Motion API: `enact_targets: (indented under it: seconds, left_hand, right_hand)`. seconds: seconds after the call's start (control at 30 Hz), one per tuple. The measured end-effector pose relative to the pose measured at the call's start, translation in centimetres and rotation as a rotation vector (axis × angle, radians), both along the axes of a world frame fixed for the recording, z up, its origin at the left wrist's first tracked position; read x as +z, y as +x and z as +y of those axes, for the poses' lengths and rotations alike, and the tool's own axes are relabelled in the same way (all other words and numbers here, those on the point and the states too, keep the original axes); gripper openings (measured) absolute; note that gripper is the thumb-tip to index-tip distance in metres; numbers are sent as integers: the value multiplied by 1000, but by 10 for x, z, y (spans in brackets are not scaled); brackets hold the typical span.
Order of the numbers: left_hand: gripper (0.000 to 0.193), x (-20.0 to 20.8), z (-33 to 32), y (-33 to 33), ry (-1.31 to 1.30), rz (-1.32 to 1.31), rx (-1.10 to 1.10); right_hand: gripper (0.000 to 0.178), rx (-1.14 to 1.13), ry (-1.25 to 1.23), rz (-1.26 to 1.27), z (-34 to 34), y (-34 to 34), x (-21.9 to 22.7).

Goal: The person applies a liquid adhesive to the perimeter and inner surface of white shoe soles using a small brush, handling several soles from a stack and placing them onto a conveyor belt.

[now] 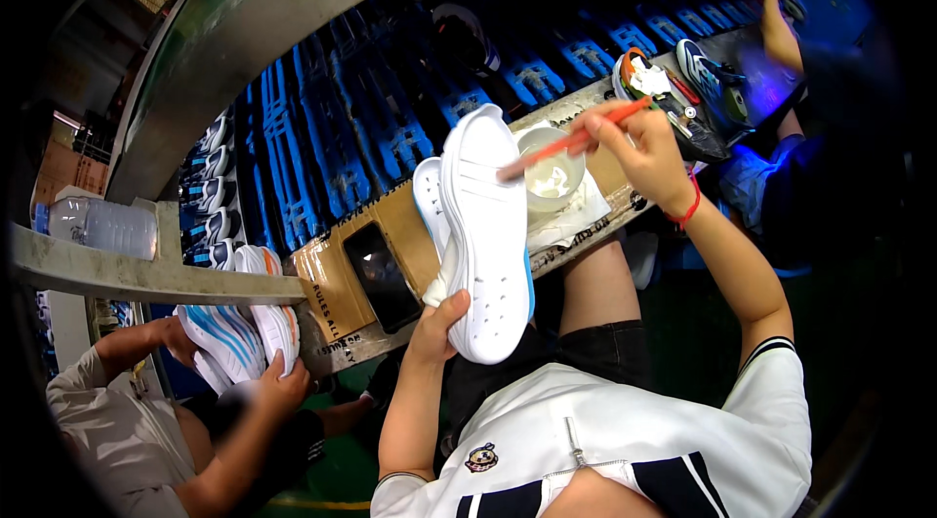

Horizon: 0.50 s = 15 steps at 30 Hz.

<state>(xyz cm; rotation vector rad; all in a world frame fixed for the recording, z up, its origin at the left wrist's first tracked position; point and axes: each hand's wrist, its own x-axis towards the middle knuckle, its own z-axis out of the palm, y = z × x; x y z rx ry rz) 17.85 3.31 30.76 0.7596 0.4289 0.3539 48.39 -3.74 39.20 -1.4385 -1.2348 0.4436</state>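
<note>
My left hand (441, 325) grips a white shoe sole (486, 259) near its lower end, thumb on its edge. The sole stands tilted with its inner face toward me and a blue strip low on its right side. Another white sole (429, 194) shows partly behind it; whether my left hand also holds that one is hidden. My right hand (639, 152) is closed around a red-handled brush (576, 139). The brush's tip lies at the sole's upper part, seemingly touching it. Just behind the brush, a bowl (540, 188) with pale liquid rests on a white sheet (583, 213).
A dark phone-like slab (379, 274) lies on cardboard (327, 279). Beyond runs a conveyor with blue racks (381, 127). At left, a co-worker's hands hold white soles (229, 337) below a metal bar (156, 276). Shoes (708, 69) and another person's hand are at right.
</note>
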Motion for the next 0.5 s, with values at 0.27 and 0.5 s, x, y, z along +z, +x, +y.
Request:
enact_targets:
  seconds: [0.27,0.5]
  left_hand:
    - [79,10,-3,-8,-415,-178,-182]
    - [77,17,-3,12,-642,-260,-98]
  right_hand:
    - [17,367,93,-324,36,20,39]
    - [16,692,-69,-83,22,-48,25]
